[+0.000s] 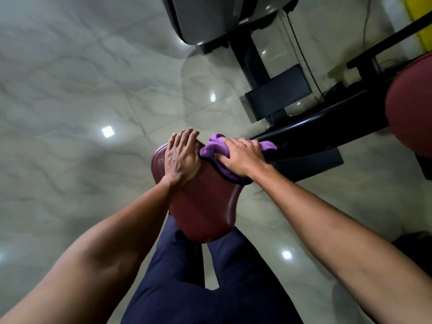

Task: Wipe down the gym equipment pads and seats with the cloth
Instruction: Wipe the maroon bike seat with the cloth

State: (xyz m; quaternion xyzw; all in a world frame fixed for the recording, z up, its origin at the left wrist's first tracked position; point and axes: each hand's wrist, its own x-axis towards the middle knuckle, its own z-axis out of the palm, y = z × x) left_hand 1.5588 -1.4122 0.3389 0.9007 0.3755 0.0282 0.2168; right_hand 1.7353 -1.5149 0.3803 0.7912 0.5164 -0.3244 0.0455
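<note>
Our left hand (182, 157) lies flat, fingers together, on the maroon seat (205, 211); our right hand (240, 157) presses the purple cloth (214, 148) on its far edge, fingers seemingly curled into it.

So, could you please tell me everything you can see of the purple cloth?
The purple cloth looks soft, like microfibre, with a dark hem. It lies bunched on the far right edge of the maroon seat pad, gripped under the right hand, with folds sticking out either side. The left hand rests flat on the pad just beside it.
</note>
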